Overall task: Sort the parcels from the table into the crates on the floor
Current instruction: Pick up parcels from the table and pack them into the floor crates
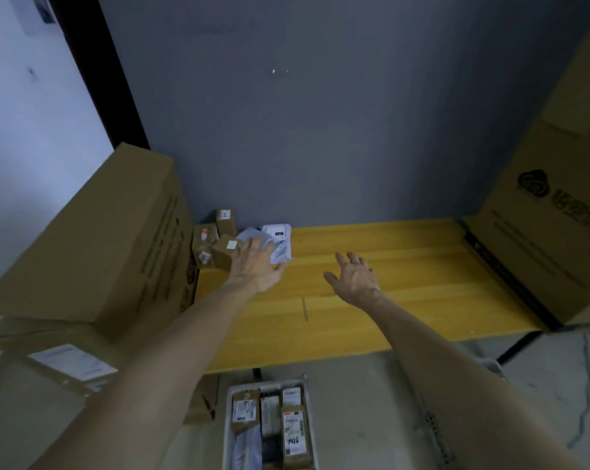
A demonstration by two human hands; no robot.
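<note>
A grey wall (320, 113) backs a yellow wooden table (405, 300). In its far left corner sit small brown boxes (226, 254) and white bags (281, 235), their labels too small to read. The left hand (258, 266) lies on the bags with fingers stretched out. The right hand (354, 278) hovers open and empty over the table. On the near floor, a crate (229, 422) holds labelled parcels, one with unclear handwritten digits. The right carton (541, 232) bears a swirl logo and blurred print.
</note>
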